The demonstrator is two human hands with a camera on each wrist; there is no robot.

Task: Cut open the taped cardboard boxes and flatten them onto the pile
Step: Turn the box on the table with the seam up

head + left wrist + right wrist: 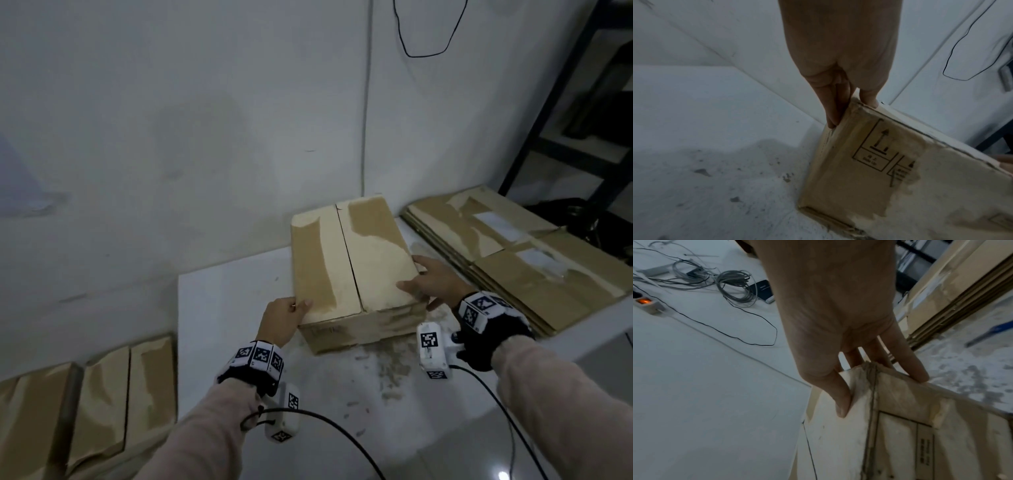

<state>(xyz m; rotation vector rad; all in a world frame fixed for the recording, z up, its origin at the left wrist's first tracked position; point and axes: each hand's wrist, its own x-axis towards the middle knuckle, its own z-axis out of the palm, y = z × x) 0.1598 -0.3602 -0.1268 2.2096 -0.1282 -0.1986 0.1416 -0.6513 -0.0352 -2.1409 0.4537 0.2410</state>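
Tan cardboard box (349,260) with pale torn patches on white table (226,294).

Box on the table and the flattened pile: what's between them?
Only bare tabletop separates the box from the flattened pile, seen in the head view.

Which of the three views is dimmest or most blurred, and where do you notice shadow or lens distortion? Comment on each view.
Head view: dim, even light; wall lines bow from the wide lens; the cardboard box is fairly sharp. Left wrist view: darkest; the left hand is shaded, with a soft shadow on the table. Right wrist view: the right hand looms large; the box's printed panel is smeared.
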